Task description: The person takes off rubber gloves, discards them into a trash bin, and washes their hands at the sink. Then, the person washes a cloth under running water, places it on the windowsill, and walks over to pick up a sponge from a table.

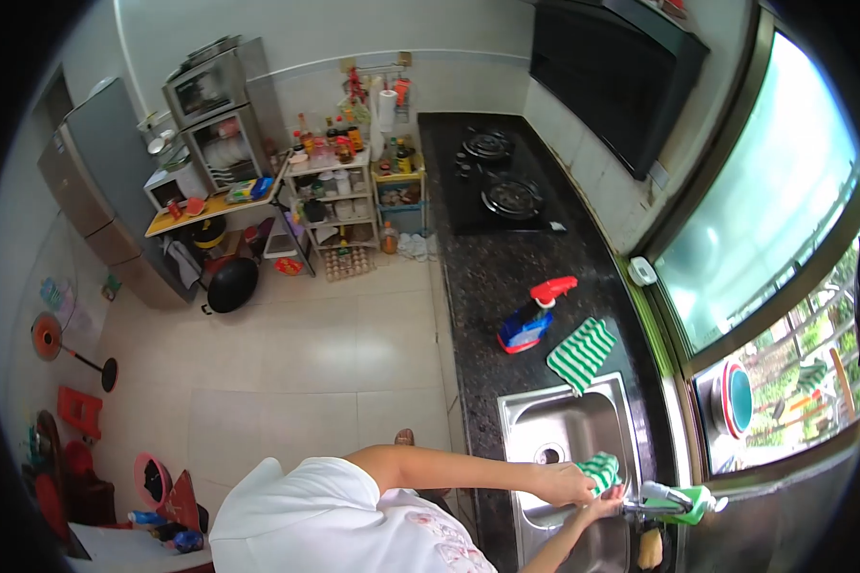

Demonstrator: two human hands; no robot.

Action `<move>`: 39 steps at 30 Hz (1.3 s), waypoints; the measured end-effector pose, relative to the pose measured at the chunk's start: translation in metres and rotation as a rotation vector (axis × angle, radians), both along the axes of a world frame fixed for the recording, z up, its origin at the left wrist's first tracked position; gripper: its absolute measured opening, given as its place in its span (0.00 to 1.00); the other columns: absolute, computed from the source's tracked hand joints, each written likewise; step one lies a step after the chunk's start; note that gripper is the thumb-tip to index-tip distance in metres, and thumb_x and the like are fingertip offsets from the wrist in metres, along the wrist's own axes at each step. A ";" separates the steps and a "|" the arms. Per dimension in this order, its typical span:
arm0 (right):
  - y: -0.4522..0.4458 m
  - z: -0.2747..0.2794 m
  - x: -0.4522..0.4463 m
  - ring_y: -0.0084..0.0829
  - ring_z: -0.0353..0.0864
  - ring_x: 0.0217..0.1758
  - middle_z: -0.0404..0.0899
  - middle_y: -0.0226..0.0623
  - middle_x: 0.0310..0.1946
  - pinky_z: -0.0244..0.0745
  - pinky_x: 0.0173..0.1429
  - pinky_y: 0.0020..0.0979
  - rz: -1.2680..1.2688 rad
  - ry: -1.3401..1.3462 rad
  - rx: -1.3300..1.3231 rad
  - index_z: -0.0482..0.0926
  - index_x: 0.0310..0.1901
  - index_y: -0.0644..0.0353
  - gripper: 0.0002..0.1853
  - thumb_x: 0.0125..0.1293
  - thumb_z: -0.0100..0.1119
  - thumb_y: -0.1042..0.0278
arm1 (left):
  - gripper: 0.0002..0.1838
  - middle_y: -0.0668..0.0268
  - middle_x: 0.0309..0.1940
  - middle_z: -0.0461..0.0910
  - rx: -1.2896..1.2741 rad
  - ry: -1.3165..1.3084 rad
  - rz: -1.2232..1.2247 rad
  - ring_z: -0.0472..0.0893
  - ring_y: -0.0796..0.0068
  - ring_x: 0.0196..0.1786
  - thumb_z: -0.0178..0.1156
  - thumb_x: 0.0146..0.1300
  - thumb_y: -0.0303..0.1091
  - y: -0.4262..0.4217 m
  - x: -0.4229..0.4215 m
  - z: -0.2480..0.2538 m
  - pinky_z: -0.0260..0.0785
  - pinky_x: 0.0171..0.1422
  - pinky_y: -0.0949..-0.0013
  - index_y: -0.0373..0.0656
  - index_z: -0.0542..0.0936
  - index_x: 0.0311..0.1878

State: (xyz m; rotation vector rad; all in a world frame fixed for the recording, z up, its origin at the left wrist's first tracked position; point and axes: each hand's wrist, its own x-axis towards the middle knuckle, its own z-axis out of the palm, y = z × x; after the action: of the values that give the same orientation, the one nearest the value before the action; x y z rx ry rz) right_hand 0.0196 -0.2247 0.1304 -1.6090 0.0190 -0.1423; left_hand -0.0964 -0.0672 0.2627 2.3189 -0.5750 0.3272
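Over the steel sink (509, 413), my left hand (566, 484) is closed on a bunched green-and-white striped cloth (599, 469). My right hand (600, 508) is just below it, near the faucet (664, 496), its fingers closed at the lower end of the same cloth. Part of the grip is hidden between the hands. A second striped cloth (581, 353) lies flat on the counter, one corner reaching the sink rim. Beside that cloth stands a blue spray bottle (526, 329) with a red trigger head.
The dark countertop (487, 272) runs away to a gas stove (508, 196). A green item (690, 505) is behind the faucet, and a tan sponge-like piece (650, 549) rests by the sink. A window (745, 201) borders the right side. Shelves (339, 201) with bottles stand at the back.
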 end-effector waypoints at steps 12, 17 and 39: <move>0.012 -0.045 -0.077 0.39 0.65 0.63 0.66 0.46 0.59 0.57 0.66 0.40 0.128 0.600 0.818 0.64 0.61 0.64 0.26 0.61 0.53 0.68 | 0.30 0.60 0.59 0.70 -2.024 0.944 -0.451 0.76 0.61 0.55 0.45 0.68 0.55 -0.006 0.003 -0.020 0.72 0.55 0.61 0.43 0.62 0.65; 0.005 -0.032 -0.078 0.40 0.63 0.64 0.64 0.47 0.61 0.54 0.68 0.41 0.215 0.494 0.667 0.63 0.62 0.64 0.27 0.62 0.52 0.66 | 0.33 0.60 0.60 0.70 -2.250 0.964 -0.473 0.73 0.58 0.60 0.46 0.66 0.58 -0.006 -0.001 -0.052 0.69 0.60 0.56 0.43 0.62 0.65; 0.107 0.096 -0.120 0.38 0.53 0.73 0.52 0.40 0.71 0.51 0.72 0.49 0.931 0.829 1.368 0.50 0.70 0.57 0.35 0.70 0.41 0.44 | 0.25 0.65 0.62 0.67 -2.205 0.443 -0.467 0.70 0.70 0.59 0.39 0.71 0.48 0.052 -0.034 -0.101 0.62 0.64 0.64 0.44 0.63 0.65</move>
State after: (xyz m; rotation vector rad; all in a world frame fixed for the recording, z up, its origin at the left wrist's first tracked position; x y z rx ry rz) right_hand -0.1006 -0.1178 0.2266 -0.1072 0.0016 1.0521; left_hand -0.1304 -0.0152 0.1614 0.0737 -0.1684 0.0457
